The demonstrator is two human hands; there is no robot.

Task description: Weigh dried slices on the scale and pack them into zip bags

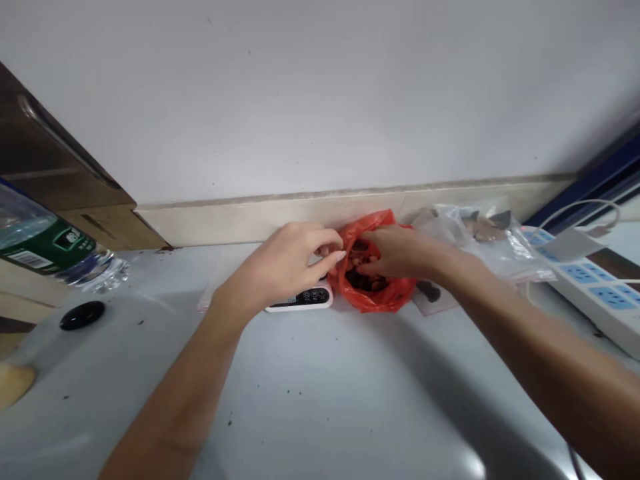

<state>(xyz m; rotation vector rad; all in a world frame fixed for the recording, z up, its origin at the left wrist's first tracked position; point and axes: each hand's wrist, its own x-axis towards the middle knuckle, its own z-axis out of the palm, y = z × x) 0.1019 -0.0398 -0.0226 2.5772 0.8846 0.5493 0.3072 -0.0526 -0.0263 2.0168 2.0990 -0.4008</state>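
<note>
A plastic bottle and a black cap are seen at the counter's left edge. The red bag's rim is pinched by the left hand above a small scale. The right hand is pushed inside the bag, fingers curled around dark pieces. A power strip is laid at the right.

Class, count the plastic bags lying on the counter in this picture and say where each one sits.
2: a red bag at the wall, with both hands at its mouth, and a clear bag just right of it. More may be hidden.
</note>
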